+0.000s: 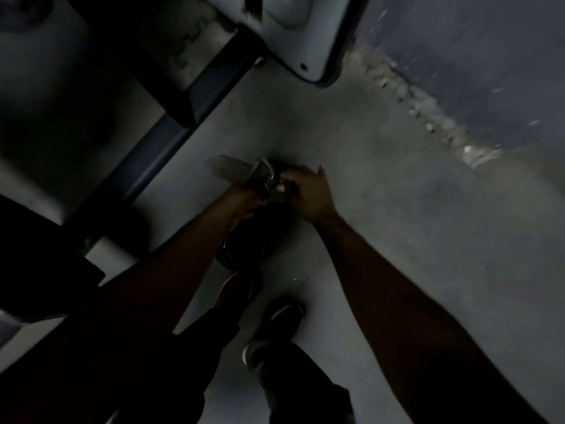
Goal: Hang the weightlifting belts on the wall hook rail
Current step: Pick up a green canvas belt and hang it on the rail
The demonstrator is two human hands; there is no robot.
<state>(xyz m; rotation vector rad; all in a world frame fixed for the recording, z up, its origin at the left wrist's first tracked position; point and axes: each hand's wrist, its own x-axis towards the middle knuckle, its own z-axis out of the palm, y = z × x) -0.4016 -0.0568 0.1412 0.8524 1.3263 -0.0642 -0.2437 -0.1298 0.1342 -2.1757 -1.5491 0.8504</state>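
The scene is dim and blurred. A dark weightlifting belt point(244, 243) hangs in a loop between my arms above the grey floor, and its grey strap end point(226, 169) with a metal buckle sticks out to the upper left. My left hand point(244, 200) grips the belt just below the buckle. My right hand point(305, 191) holds the belt's top edge beside the buckle, fingers curled over it. No wall hook rail is in view.
A dark metal machine frame point(159, 139) runs diagonally on the left, with a pale plate point(299, 41) at the top. A dark wall point(474, 56) meets the floor at the upper right. My two shoes point(275, 319) stand below the belt.
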